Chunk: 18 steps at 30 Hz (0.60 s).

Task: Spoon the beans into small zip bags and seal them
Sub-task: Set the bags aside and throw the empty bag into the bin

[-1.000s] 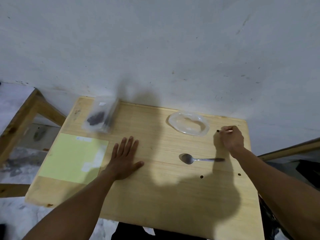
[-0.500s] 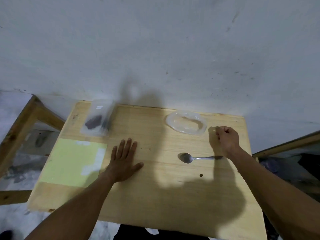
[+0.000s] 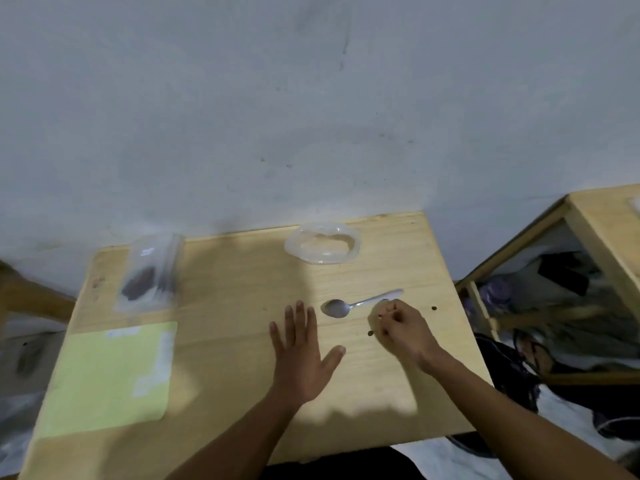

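A: Where are the beans?

B: Two loose ones: a bean (image 3: 370,333) just before the spoon (image 3: 349,306), another bean (image 3: 433,308) right of it. The right hand (image 3: 403,329), curled beside the spoon's handle, seems to pinch something tiny. The left hand (image 3: 300,348) lies flat, released.

A: Risks?

B: Strays could roll off the wooden counter (image 3: 221,299). The zip bags (image 3: 147,271) lie far left of the spoon, near a grey wall.
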Each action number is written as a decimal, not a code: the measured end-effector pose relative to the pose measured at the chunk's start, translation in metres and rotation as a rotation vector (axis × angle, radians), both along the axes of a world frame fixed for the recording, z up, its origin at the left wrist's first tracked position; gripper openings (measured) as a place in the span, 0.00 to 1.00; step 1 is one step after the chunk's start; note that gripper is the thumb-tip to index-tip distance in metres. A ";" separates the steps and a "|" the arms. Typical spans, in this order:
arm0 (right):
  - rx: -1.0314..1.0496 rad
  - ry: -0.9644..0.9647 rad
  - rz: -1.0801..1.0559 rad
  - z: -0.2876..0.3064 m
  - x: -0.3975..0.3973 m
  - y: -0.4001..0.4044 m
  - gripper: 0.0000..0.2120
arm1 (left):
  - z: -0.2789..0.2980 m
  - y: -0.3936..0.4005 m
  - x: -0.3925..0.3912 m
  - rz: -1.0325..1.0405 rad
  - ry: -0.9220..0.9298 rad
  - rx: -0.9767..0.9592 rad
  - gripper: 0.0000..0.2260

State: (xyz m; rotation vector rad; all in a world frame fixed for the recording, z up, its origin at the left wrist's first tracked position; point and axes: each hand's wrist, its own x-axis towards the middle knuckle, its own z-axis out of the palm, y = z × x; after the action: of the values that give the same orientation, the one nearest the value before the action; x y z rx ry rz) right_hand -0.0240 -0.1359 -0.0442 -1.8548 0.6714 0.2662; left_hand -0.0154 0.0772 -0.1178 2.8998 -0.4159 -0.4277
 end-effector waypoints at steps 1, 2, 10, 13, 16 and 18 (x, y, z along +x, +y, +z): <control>-0.069 -0.015 0.051 -0.004 -0.004 0.001 0.09 | -0.001 -0.002 -0.001 0.010 -0.002 0.012 0.43; -0.118 -0.026 0.103 -0.007 -0.007 0.001 0.08 | -0.003 -0.001 -0.002 0.015 -0.011 0.014 0.43; -0.365 -0.045 0.442 -0.024 -0.011 0.011 0.04 | -0.008 0.002 0.000 0.005 -0.016 0.023 0.44; -0.476 -0.101 0.496 -0.024 -0.015 0.014 0.05 | -0.009 0.002 0.001 0.000 -0.025 0.023 0.44; -0.568 -0.131 0.556 -0.028 -0.022 0.016 0.05 | -0.008 0.002 0.001 -0.005 -0.026 0.017 0.45; -0.595 -0.139 0.597 -0.033 -0.026 0.015 0.06 | -0.008 0.002 0.001 -0.008 -0.032 0.006 0.45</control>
State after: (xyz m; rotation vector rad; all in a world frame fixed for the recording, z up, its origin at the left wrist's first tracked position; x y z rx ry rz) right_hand -0.0500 -0.1212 -0.0770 -2.5996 0.0734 0.3408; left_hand -0.0145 0.0795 -0.1258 2.9146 -0.4320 -0.3853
